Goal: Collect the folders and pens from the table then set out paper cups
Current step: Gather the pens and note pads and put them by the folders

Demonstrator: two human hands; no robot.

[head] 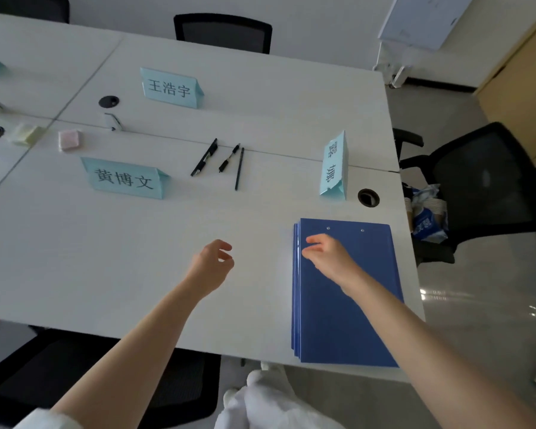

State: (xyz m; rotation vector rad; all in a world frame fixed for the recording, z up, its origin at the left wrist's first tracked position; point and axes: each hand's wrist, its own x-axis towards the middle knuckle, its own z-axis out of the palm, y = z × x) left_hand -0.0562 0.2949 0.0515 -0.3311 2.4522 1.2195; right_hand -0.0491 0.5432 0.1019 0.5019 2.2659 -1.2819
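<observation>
A stack of blue folders (347, 320) lies at the counter's (106, 258) near edge, under the right hand (328, 258), whose loosely curled fingers hold nothing. The left hand (212, 263), at the stack's 9 o'clock, is likewise empty. Three pens (226, 161) lie beyond, at its 12 o'clock.

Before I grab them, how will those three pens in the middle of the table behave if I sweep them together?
The pens look slim and round, so they would probably roll on the smooth white table. They lie apart at different angles, so one sweep may scatter them. They seem light; one has a clip that might stop its rolling.
</observation>
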